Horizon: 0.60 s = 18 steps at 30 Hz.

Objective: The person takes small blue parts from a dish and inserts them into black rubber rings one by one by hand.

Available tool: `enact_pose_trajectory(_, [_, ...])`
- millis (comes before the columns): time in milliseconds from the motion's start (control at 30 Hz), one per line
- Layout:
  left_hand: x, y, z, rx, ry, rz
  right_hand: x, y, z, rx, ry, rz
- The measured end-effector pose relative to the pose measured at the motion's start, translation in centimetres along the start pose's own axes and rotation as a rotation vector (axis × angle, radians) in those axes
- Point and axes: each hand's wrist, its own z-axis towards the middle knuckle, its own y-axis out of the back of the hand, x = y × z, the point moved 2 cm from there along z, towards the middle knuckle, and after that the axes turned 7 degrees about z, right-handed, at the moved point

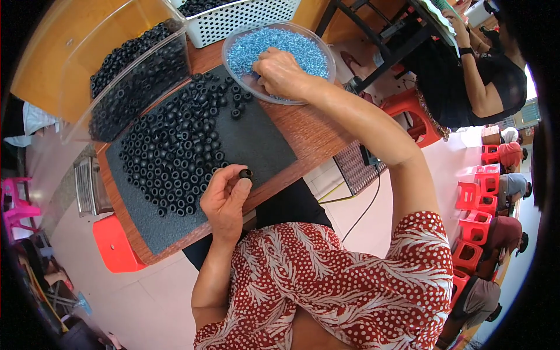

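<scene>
Near the table's front edge, my left hand pinches a small black ring-shaped part between thumb and forefinger. My right hand reaches into a round clear plastic bowl of tiny shiny blue pieces. Its fingers are drawn together and point down at the pieces. What lies between those fingertips is hidden. Many more black ring-shaped parts with open centres are spread over a dark grey mat, left of and beyond my left hand.
A clear plastic bin of black parts stands at the far left of the wooden table. Behind the bowl is a white perforated basket. Red stools flank the table. Another person sits at the upper right; several more work farther off.
</scene>
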Motion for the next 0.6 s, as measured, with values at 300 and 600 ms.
enact_pose_trajectory(300, [-0.68, -0.46, 0.33, -0.011, 0.033, -0.103, -0.50, -0.82, 0.11, -0.022, -0.009, -0.099])
enact_pose_trajectory(600, [-0.11, -0.08, 0.56, -0.019, 0.006, -0.118, 0.29, -0.21, 0.79, 0.143, -0.121, -0.029])
